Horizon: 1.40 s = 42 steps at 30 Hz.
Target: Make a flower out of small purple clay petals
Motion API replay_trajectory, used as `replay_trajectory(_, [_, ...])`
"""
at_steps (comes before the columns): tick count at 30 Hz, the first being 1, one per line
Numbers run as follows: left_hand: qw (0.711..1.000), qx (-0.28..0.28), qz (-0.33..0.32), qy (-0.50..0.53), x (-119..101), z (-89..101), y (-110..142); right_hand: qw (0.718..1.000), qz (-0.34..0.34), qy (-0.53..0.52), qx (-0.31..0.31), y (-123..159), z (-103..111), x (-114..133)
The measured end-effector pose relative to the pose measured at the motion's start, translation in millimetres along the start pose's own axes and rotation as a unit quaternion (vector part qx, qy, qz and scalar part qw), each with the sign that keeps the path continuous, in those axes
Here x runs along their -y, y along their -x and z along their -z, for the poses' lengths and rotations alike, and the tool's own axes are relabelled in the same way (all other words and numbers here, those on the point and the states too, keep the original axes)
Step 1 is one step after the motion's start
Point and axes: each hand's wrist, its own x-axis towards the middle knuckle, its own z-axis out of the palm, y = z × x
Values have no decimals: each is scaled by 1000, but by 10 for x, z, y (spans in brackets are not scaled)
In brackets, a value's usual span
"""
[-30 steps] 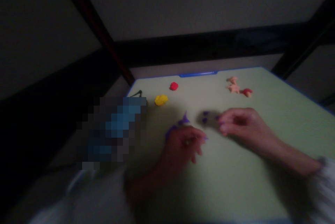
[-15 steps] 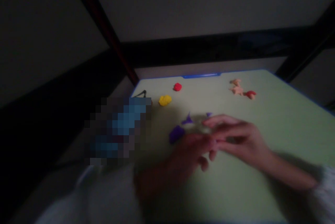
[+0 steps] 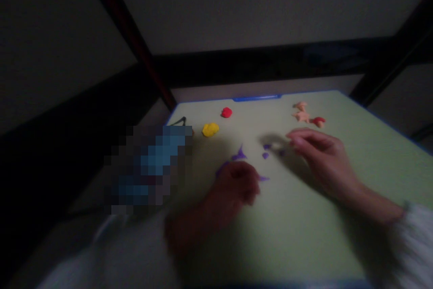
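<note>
My left hand (image 3: 237, 187) hovers low over the board with its fingers curled together; anything inside them is hidden. A pointed purple clay piece (image 3: 264, 178) shows just beyond its fingertips. Behind the knuckles, a larger purple lump (image 3: 222, 169) is partly covered, and a spiky purple piece (image 3: 240, 153) stands farther back. My right hand (image 3: 320, 151) is raised to the right, thumb and fingers brought together in a pinch, with nothing visible in it. Small purple bits (image 3: 265, 155) lie to its left, one of them (image 3: 282, 153) near the fingertips.
A yellow clay lump (image 3: 210, 129) and a red one (image 3: 226, 112) lie at the back left of the pale board (image 3: 304, 244). Pinkish clay shapes (image 3: 302, 116) and a red-capped piece (image 3: 318, 121) sit back right. A blurred-out blue patch (image 3: 158, 158) borders the left edge.
My hands came together at the middle half a second ago and are now apart. The right hand has moved up and right, uncovering the small purple bits; the left has drawn back left.
</note>
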Motion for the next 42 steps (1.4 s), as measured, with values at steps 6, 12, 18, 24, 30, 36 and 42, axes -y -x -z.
replay_trajectory(6, [999,-21,4,24,-21,-19,-20,998,-43,-36,4,-16,-2,-34])
replay_trajectory(12, [1000,15,6,5,-36,-54,7,998,-56,-23,23,5,-16,-21])
replay_trajectory(18, [1000,7,11,8,-2,-9,-16,995,-86,-21,38,9,-31,-27])
replay_trajectory(24, [998,57,7,-29,1,-15,-16,993,-107,-12,54,16,-39,-1])
replay_trajectory(30, [999,42,22,-20,10,21,18,988,-131,-19,76,27,-46,-17])
replay_trajectory(36, [999,44,13,-17,8,9,3,988,-131,-35,77,32,-37,-33])
replay_trajectory(42, [996,74,-3,-52,3,-36,-20,987,-132,-32,82,38,-36,-29])
